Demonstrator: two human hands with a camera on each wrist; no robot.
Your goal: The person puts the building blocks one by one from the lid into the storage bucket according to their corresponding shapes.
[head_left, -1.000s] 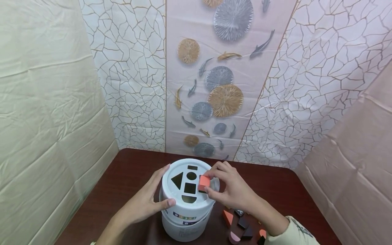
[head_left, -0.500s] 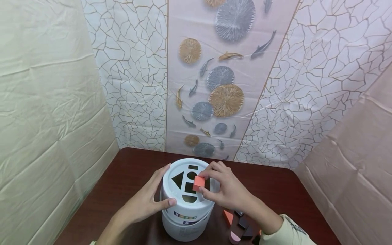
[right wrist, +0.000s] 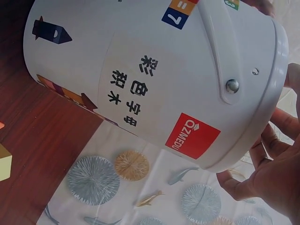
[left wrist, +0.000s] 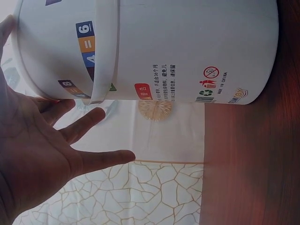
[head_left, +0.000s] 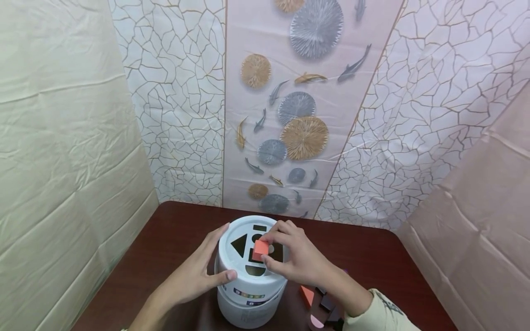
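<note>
While your left hand [head_left: 192, 276] rests with spread fingers against the white bucket [head_left: 247, 316], your right hand [head_left: 299, 256] pinches an orange block [head_left: 260, 250] between thumb and fingers over the middle of the lid [head_left: 233, 266] with its cut-out shapes [head_left: 240, 245].

The white bucket [right wrist: 154, 86] bears "彩色字母积木", "MADE IN CHINA", "= 7" and a red "QZMEDU" label [right wrist: 192, 136].

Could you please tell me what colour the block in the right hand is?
The block is orange-red, shown best in the head view.
</note>
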